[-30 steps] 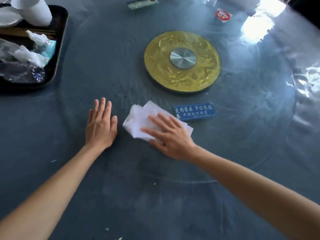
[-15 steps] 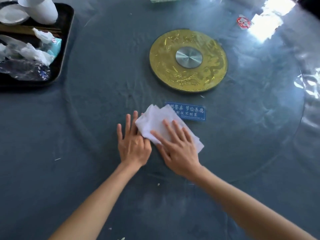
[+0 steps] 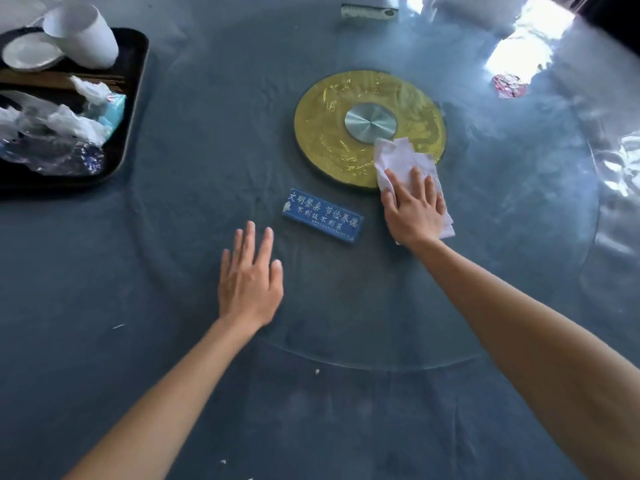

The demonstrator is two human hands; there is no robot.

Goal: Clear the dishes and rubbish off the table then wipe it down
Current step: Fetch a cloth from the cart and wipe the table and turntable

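Two hands flat, open | right hand [image 3: 414, 211] pressing tissue [image 3: 403, 157] | left hand [image 3: 250, 282] on glass table [image 3: 207, 168]

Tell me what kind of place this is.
Probably a Chinese restaurant dining room: a round table with a glass turntable on a gold hub, a blue Chinese-language sign, and a tray of cleared dishes.

Right hand [image 3: 414, 209] lies flat, fingers spread, pressing a crumpled white paper towel [image 3: 403, 157] onto the round glass turntable [image 3: 194, 174], the towel overlapping the near right edge of the gold disc with a silver hub [image 3: 332, 133]. Left hand [image 3: 250, 282] rests flat and empty on the glass, near the blue rectangular sign with white characters [image 3: 322, 215]. Far left, a black tray [image 3: 133, 109] holds white cups [image 3: 83, 36], a white plate and crumpled rubbish [image 3: 65, 123].
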